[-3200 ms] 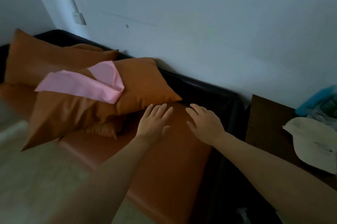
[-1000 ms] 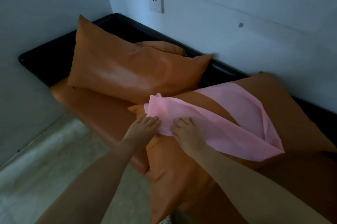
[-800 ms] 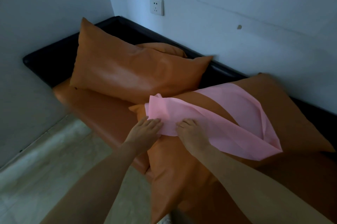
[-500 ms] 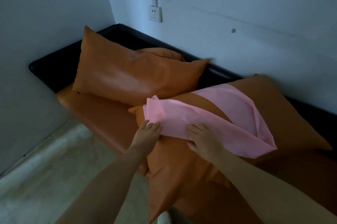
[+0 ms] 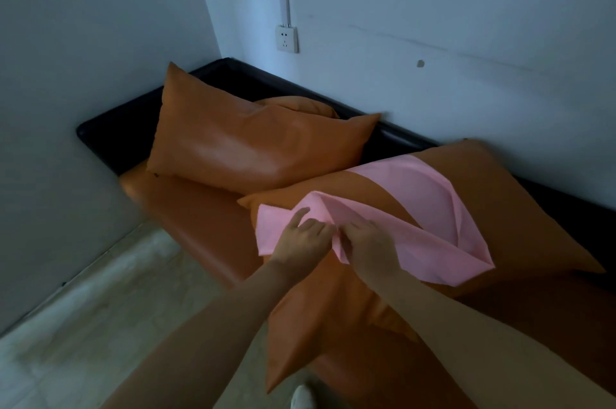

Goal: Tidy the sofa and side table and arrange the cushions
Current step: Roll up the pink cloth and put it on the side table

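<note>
A pink cloth (image 5: 423,208) lies crumpled across a large orange cushion (image 5: 520,218) on the orange sofa seat (image 5: 196,208). My left hand (image 5: 301,240) grips the cloth's near left edge, its fingers curled into the fabric. My right hand (image 5: 370,247) pinches the same edge right beside it, and a fold of cloth bunches up between the two hands. A second orange cushion (image 5: 246,145) leans in the sofa's far left corner, with a third orange cushion (image 5: 300,105) partly hidden behind it.
The sofa's black frame (image 5: 110,122) runs along the grey walls at the back and left. A wall socket (image 5: 286,38) sits above the sofa. Pale floor (image 5: 90,318) lies in front, and a white shoe tip (image 5: 301,397) shows at the bottom edge.
Both hands went from lying flat at the cloth's edge to gripping it, and the edge is now gathered into a raised fold between them. The view has shifted slightly.
</note>
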A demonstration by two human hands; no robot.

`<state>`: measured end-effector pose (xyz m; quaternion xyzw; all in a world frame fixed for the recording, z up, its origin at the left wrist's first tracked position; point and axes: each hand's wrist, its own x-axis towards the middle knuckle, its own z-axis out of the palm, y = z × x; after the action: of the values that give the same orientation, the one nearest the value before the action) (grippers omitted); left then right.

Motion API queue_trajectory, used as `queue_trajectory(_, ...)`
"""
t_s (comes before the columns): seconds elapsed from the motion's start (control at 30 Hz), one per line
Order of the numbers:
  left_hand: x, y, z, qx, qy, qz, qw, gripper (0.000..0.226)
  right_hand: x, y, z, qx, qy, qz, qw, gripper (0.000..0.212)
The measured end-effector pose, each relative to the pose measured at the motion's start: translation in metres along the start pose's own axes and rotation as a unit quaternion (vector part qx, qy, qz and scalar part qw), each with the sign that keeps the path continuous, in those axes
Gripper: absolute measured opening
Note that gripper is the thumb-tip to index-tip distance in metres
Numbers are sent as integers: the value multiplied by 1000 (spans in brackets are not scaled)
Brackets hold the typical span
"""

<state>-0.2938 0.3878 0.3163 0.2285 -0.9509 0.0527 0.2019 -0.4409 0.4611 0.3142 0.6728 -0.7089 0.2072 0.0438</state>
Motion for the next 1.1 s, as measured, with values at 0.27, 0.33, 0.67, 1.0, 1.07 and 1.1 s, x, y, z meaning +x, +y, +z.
queue_trajectory(0.27, -47, -17, 3, 29, -245, -193, 950, 54, -8, 43, -6, -63, -48, 46, 996, 17)
queue_trajectory(0.33, -60, -32, 10, 24, -283, -237, 929, 62, -8, 42, -4, -83, -77, 47, 992, 20)
queue_trajectory(0.67, -96, -90, 28, -32, -306, -81, 948, 112, 10, -4, 11, -157, -172, 32, 972, 67)
queue_trajectory(1.0, -101, -89, 30, -206, -175, -28, 962, 64, 18, -60, 38, -178, -207, -38, 961, 88)
queue_trajectory(1.07, -102, -93, 29, -236, -176, -46, 955, 56, 15, -66, 41, -173, -214, -67, 959, 86)
queue_trajectory(1.1, -103, -96, 30, -239, -180, -49, 953, 55, 14, -68, 41, -171, -216, -75, 958, 86)
